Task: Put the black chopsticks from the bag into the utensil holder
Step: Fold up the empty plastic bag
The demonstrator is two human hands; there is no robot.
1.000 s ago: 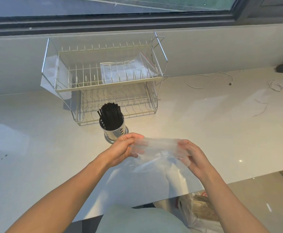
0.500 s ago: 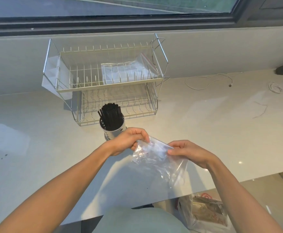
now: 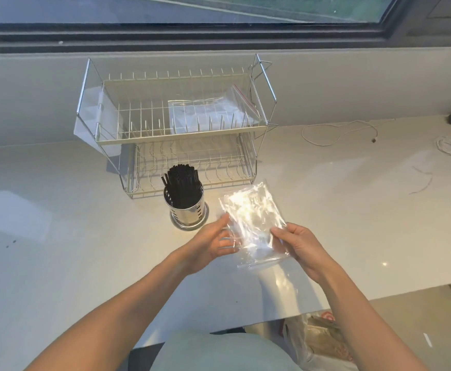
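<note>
Both hands on empty bag.
I see left hand (image 3: 210, 243) and right hand (image 3: 300, 249) gripping the crinkled clear plastic bag (image 3: 253, 220); no legible print.

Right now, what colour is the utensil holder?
Shiny silver metal utensil holder, perforated, seen in the head view.

Black chopsticks (image 3: 182, 186) in silver perforated holder (image 3: 188, 214). Clear glossy bag (image 3: 253, 223). Cream-white wire rack (image 3: 176, 129); off-white countertop (image 3: 58, 236); white cable (image 3: 336, 132).
</note>
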